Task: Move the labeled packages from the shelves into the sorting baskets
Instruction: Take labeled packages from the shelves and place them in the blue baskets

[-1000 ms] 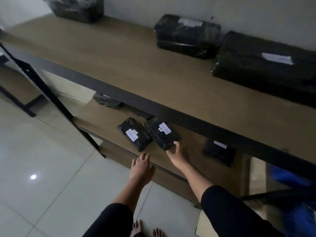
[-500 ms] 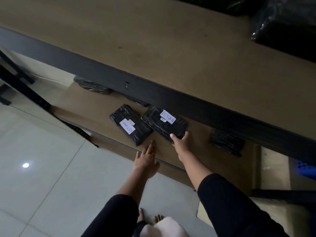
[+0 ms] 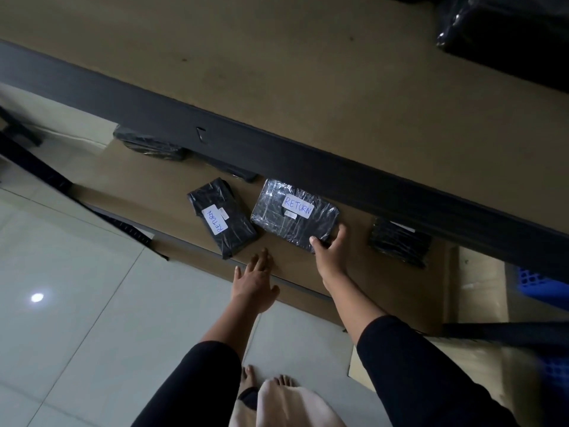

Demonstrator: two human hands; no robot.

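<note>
Two black plastic-wrapped packages are lying flat on the lower shelf (image 3: 147, 192): the larger RETURN package (image 3: 294, 214), and at its nine o'clock, just apart, the slimmer RETURN package (image 3: 222, 217), label running lengthwise.

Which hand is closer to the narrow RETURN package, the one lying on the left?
Left. The left hand is open, fingertips just short of the narrow RETURN package. The right hand is farther right, gripping the near corner of the wider RETURN package.
</note>
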